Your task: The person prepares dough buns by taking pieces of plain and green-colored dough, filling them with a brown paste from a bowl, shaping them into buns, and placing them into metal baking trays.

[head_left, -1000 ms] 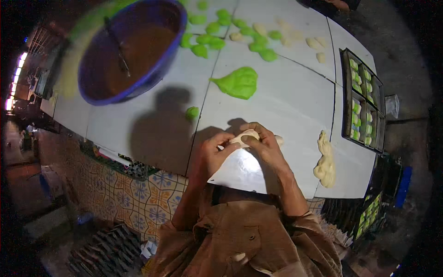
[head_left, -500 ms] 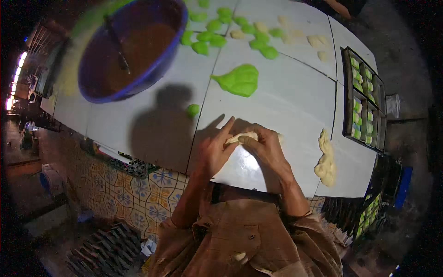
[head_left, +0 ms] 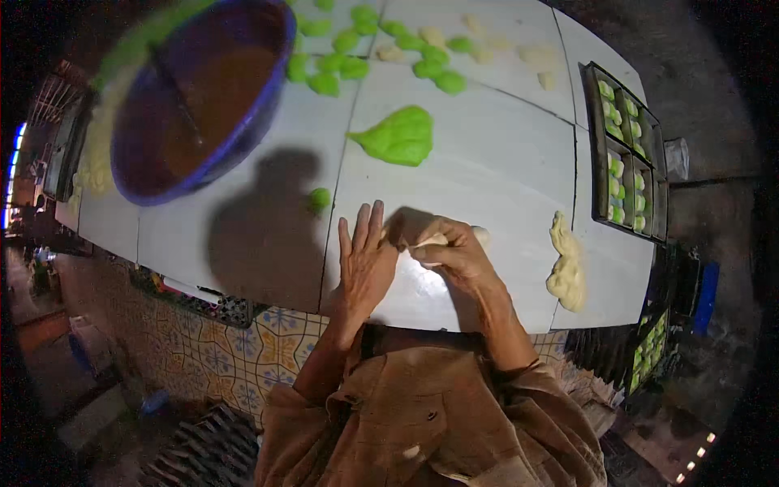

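Observation:
A small piece of pale dough (head_left: 432, 241) is pinched between the thumb and fingers of my right hand (head_left: 464, 258), just above the white table (head_left: 487, 154). Beside it, my left hand (head_left: 365, 268) has its fingers stretched out and holds nothing that I can see; its thumb side is close to the dough and partly hidden. Another pale lump (head_left: 482, 236) shows just past my right knuckles. Further right lies a long, lumpy strip of pale dough (head_left: 566, 272). Ahead of my hands rests a large flattened piece of green dough (head_left: 398, 136).
A purple basin (head_left: 280, 89) of brown filling, with a long utensil in it, stands at the far left. Several small green dough lumps (head_left: 346, 40) lie at the back. Near the right edge is a dark divided tray (head_left: 599, 166) holding green-and-white pieces. One green lump (head_left: 320, 200) sits alone.
My left hand has drawn slightly away from the dough, its fingers now straightened upward. My right hand still grips the dough. The whole view has shifted a little.

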